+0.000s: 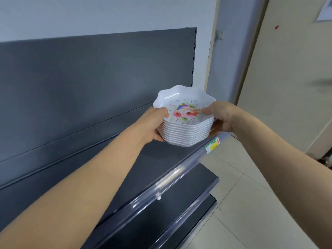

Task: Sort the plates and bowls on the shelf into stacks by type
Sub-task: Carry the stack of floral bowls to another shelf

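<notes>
Both hands hold one stack of bowls (186,130), white with wavy rims, floral print inside the top one. Left hand (154,125) grips the stack's left side, thumb hooked over the top rim, fingers curled under. Right hand (221,117) grips the right side, thumb over the rim, fingers wrapped below. Stack is at the right end of the dark grey shelf (115,168), near its front edge; can't tell if it rests on the shelf or hangs just above it. Clear price rail (161,184) runs along the shelf front, with a green-yellow price tag (212,145) just below the stack. Tiled floor (251,203) to the right.
</notes>
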Tool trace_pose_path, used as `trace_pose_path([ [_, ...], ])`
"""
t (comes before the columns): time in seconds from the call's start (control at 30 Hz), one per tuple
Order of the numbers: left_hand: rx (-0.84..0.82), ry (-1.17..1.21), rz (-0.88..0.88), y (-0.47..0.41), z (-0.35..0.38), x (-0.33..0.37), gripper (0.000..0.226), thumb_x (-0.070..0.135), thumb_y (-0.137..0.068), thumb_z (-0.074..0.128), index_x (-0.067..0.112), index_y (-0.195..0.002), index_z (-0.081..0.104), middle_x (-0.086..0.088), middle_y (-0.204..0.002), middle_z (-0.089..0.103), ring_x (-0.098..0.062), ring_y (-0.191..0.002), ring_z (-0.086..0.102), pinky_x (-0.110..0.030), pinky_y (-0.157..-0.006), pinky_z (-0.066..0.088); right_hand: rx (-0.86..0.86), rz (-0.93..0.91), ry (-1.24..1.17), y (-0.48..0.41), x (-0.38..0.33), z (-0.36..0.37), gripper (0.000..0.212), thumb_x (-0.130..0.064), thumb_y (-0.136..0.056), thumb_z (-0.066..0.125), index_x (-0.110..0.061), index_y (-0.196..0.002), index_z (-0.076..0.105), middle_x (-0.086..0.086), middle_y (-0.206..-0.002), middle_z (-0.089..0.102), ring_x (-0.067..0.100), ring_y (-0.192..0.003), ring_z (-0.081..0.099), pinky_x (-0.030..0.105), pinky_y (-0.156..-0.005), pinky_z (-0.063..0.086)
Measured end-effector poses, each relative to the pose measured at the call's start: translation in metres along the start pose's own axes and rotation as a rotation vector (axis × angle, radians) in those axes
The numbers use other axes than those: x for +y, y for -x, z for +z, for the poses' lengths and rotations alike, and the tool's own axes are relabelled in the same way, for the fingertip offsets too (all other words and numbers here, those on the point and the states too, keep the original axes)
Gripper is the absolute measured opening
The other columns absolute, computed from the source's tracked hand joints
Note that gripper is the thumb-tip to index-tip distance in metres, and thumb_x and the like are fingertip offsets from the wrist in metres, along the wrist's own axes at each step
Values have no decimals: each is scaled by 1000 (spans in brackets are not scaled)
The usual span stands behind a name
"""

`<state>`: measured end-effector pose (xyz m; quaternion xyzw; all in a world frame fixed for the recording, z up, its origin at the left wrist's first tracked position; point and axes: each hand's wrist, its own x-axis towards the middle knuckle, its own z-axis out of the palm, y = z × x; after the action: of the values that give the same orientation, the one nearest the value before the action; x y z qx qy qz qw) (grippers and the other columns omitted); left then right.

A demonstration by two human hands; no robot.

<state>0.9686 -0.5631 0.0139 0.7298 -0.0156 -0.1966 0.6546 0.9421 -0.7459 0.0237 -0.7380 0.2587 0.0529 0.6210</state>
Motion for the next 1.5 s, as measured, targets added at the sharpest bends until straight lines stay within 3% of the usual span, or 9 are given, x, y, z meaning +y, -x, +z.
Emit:
trace_pose_path([
  [0.1, 74, 41, -20, -34, 28, 1, 28, 5, -89, 40, 17, -110, 52, -5, -97, 64, -30, -93, 62, -49, -80, 55, -72, -17, 42, -44, -7, -26, 9, -12, -97, 51, -5, -93, 55, 16, -100, 65, 36, -95, 66, 56, -84, 53],
  [0.2, 137, 83, -45, -61, 59, 6, 23, 4, -90, 40, 19, -95, 56, -5, -93, 63, -27, -86, 61, -45, -74, 55, -144, -22, 98, -85, -14, -51, 14, -12, -99, 47, -7, -88, 55, 12, -85, 64, 30, -74, 64, 50, -69, 55],
  [0.3, 198, 137, -71, -85, 84, 8, 23, 4, -90, 40, 21, -90, 55, -5, -92, 63, -24, -82, 60, -42, -71, 55, -205, -36, 141, -120, -20, -71, 19, -11, -99, 46, -10, -82, 53, 11, -86, 64, 29, -75, 63, 52, -73, 55],
  [0.47, 282, 167, -137, -119, 102, -1, 42, 7, -87, 43, 17, -128, 47, -10, -120, 60, -31, -106, 60, -52, -82, 55, -299, -3, 203, -169, -20, -82, 16, -12, -99, 44, -11, -85, 53, 11, -93, 63, 32, -91, 62, 52, -78, 54],
  [0.67, 310, 182, -195, -152, 101, -18, 37, 6, -88, 43, 20, -123, 48, -6, -111, 60, -30, -106, 58, -54, -86, 53, -355, 55, 232, -212, -12, -75, 11, -12, -98, 45, -10, -94, 54, 12, -100, 63, 32, -91, 61, 49, -74, 55],
  [0.8, 299, 187, -216, -171, 101, -29, 45, 8, -86, 46, 18, -130, 44, -9, -124, 59, -31, -111, 58, -53, -85, 54, -370, 66, 257, -233, -6, -73, 14, -14, -99, 45, -8, -110, 52, 12, -103, 63, 32, -89, 61, 47, -70, 55],
  [1.07, 320, 199, -272, -192, 109, -39, 49, 9, -83, 47, 19, -131, 42, -10, -126, 58, -33, -113, 58, -56, -87, 52, -417, 91, 289, -263, -1, -74, 15, -12, -99, 43, -7, -112, 50, 14, -105, 62, 32, -90, 62, 49, -68, 56],
  [1.23, 390, 212, -295, -198, 115, -40, 54, 12, -83, 49, 19, -135, 38, -9, -127, 56, -31, -110, 59, -53, -84, 55, -462, 81, 315, -274, -4, -76, 10, -12, -100, 42, -9, -104, 50, 8, -86, 63, 24, -73, 61, 42, -58, 53],
  [1.5, 515, 237, -299, -198, 127, -46, 48, 10, -87, 45, 20, -133, 40, -11, -124, 58, -29, -96, 60, -48, -82, 55, -554, 61, 304, -284, 1, -76, 18, -16, -99, 47, -10, -116, 50, 11, -103, 62, 26, -77, 62, 41, -58, 53],
])
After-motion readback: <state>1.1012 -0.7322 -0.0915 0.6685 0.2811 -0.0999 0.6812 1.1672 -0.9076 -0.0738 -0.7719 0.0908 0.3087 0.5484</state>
